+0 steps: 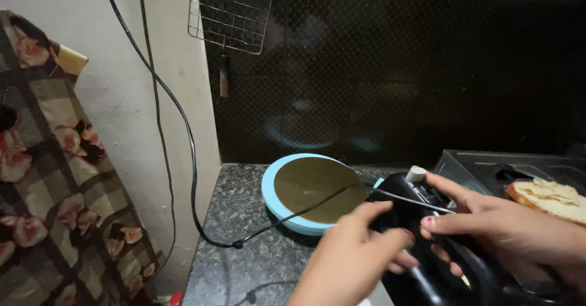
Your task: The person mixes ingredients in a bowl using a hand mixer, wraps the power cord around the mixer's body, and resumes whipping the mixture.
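Black appliance (427,245): we are gripping it, left hand (354,257) curled on, right hand (506,226) pinching its cord (390,196).
Tabletop (244,251): carrying a blue plate (305,190).

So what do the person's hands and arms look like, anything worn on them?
Both are bare: no gloves, sleeves, rings or watch in view. The right hand has pink-red polish on its nails; the left hand shows a darker painted nail too. Forearms run off the frame's bottom edge.

Home kitchen: granite counter (244,245), stove (488,165), toasted bread (546,199)
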